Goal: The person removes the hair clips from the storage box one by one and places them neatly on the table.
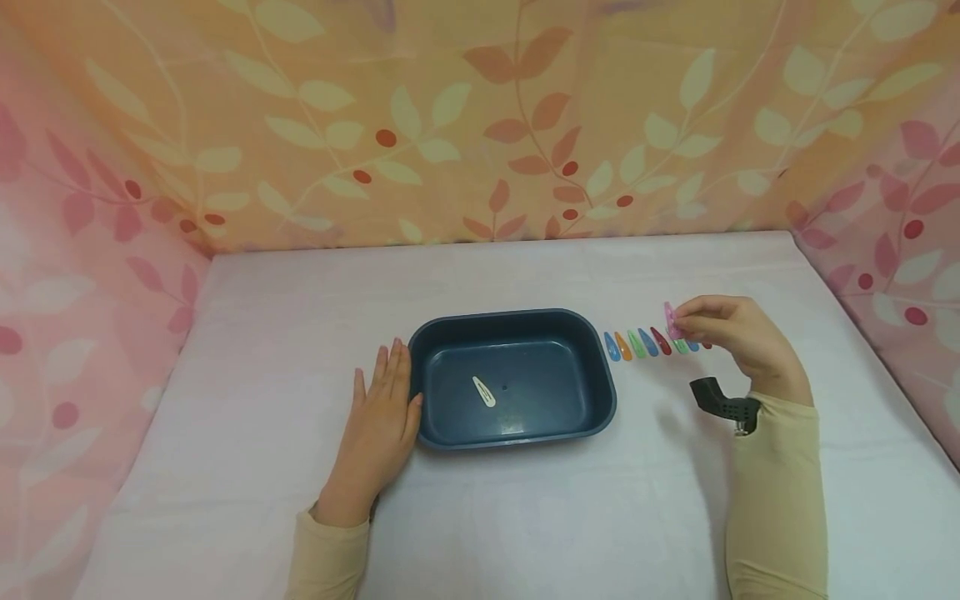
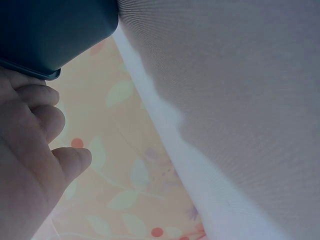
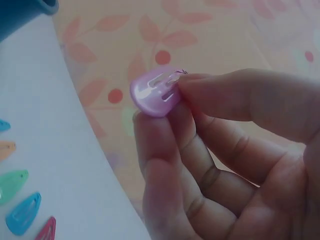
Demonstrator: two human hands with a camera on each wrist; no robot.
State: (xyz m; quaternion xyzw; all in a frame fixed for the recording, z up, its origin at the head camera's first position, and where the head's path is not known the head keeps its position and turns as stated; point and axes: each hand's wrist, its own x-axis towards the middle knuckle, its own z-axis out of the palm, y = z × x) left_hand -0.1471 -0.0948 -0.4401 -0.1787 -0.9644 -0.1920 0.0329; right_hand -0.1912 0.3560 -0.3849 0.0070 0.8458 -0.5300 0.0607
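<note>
A pink hair clip (image 3: 155, 92) is pinched between the thumb and fingers of my right hand (image 1: 738, 333), held up over a row of hair clips. That row has blue, orange, green and dark red clips (image 1: 660, 340) lying on the white cloth; its right end is partly hidden behind my hand. My left hand (image 1: 381, 425) rests with straight fingers against the left side of a dark blue basin (image 1: 517, 438). Inside the basin lies one white hair clip (image 1: 483, 391). In the left wrist view, my left fingers (image 2: 47, 120) touch the basin's rim.
The table wears a white cloth (image 1: 247, 375). A yellow curtain with leaf patterns (image 1: 322, 150) hangs behind it, and pink patterned cloth (image 1: 67, 350) flanks both sides. A black camera mount (image 1: 723, 404) sticks out from my right sleeve.
</note>
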